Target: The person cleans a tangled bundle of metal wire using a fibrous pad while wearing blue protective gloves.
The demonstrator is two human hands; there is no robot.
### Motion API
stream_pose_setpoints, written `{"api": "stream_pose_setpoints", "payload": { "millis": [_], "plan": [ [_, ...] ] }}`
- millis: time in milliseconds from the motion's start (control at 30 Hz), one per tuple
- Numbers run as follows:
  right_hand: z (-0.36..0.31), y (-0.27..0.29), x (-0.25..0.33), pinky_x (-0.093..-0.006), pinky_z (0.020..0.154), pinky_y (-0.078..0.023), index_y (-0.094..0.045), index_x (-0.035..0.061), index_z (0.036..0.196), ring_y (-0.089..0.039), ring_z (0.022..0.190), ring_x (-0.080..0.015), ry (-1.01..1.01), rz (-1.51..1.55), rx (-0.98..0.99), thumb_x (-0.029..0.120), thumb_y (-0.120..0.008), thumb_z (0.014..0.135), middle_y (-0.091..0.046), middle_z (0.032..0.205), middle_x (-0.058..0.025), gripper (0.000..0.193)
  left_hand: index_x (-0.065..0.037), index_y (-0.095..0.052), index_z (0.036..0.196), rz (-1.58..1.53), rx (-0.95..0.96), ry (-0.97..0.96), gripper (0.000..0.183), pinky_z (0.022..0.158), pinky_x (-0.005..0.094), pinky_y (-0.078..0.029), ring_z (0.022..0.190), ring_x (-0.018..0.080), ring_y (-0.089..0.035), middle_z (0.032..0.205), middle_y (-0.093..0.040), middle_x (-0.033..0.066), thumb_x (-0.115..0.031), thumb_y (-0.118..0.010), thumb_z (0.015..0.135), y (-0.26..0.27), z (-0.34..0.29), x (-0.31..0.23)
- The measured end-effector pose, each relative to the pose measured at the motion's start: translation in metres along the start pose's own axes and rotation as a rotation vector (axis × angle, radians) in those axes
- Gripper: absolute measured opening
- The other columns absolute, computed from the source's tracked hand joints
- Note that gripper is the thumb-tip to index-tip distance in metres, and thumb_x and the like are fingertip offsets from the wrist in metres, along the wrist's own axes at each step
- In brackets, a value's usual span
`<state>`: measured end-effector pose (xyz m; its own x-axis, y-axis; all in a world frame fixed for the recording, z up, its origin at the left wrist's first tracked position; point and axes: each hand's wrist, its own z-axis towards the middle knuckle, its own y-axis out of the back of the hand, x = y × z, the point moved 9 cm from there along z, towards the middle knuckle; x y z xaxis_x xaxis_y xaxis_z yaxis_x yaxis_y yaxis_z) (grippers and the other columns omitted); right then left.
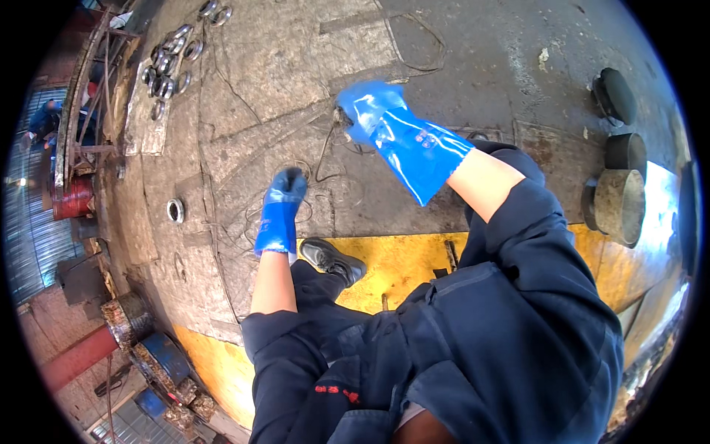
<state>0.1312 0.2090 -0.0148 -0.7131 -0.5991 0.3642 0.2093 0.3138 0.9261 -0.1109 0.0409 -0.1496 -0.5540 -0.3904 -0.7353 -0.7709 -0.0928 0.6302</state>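
Both my hands wear long blue rubber gloves. My right hand (pixel 370 111) reaches forward over the worn floor sheeting, its fingers curled and smeared by motion. A small dark thing shows at its left edge, too blurred to name. A thin dark cable (pixel 324 152) runs from beneath that hand toward the left one and loops on the floor. Closer to my body, my left hand (pixel 285 191) is closed, its fingertips darkened with grime. Whatever it may hold is hidden. A single metal ring (pixel 175 211) lies on the floor to its left.
Several metal rings (pixel 168 66) lie clustered at the far left. Dark round containers (pixel 626 153) and a pale cylinder (pixel 620 207) stand at the right. My shoe (pixel 330 260) rests by the yellow floor strip (pixel 384 270). Drums (pixel 164 359) line the lower left.
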Motion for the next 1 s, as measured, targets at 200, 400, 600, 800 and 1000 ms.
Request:
{"api": "stream_pose_setpoints", "payload": {
  "millis": [200,400,600,800,1000],
  "plan": [
    [-0.007,-0.006,0.009,-0.0493,0.079,-0.058,-0.075,0.0094,0.099,-0.072,0.097,-0.038,0.044,-0.021,0.012,0.02,-0.075,0.076,-0.074,0.1,-0.0169,0.026,-0.001,-0.054,0.141,-0.29,-0.028,0.005,0.061,0.089,0.0335,-0.054,0.11,0.0215,-0.067,0.125,-0.069,0.0135,-0.021,-0.078,0.089,0.003,-0.014,-0.15],
    [-0.015,0.008,0.037,-0.0487,0.074,-0.058,-0.076,0.0085,0.096,-0.072,0.094,-0.0374,0.06,0.022,0.043,0.021,-0.074,0.076,-0.074,0.098,-0.0162,0.023,-0.005,-0.07,0.114,-0.477,0.271,0.137,0.04,0.06,0.025,-0.042,0.069,0.01,-0.059,0.081,-0.067,0.0023,-0.041,-0.063,0.1,-0.035,-0.048,-0.186],
    [-0.01,0.007,0.027,-0.0441,0.08,-0.057,-0.072,0.0141,0.107,-0.071,0.093,-0.0352,0.062,0.232,0.038,0.028,-0.074,0.082,-0.074,0.099,-0.0125,0.028,-0.004,-0.073,0.102,-0.205,0.164,0.145,0.046,0.05,0.0259,-0.033,0.053,0.0079,-0.046,0.059,-0.053,-0.0008,-0.047,-0.056,0.102,-0.003,-0.068,-0.231],
    [0.002,-0.003,0.016,-0.0432,0.081,-0.057,-0.071,0.0146,0.11,-0.071,0.095,-0.0326,-0.009,0.264,0.034,0.031,-0.075,0.083,-0.074,0.102,-0.0109,0.032,-0.003,-0.072,0.095,-0.247,0.126,0.131,0.044,0.049,0.0261,-0.033,0.051,0.0079,-0.046,0.058,-0.053,0.0007,-0.044,-0.058,0.102,0.022,-0.093,-0.248],
    [0.011,-0.018,0.029,-0.0469,0.086,-0.056,-0.071,0.0173,0.108,-0.068,0.101,-0.0359,0.008,0.17,0.101,0.028,-0.076,0.081,-0.073,0.106,-0.0121,0.03,-0.002,-0.071,0.094,-0.398,0.068,0.145,0.046,0.048,0.0265,-0.035,0.051,0.0081,-0.048,0.065,-0.059,0.0026,-0.047,-0.061,0.1,0.03,-0.098,-0.2]
  ]
}}
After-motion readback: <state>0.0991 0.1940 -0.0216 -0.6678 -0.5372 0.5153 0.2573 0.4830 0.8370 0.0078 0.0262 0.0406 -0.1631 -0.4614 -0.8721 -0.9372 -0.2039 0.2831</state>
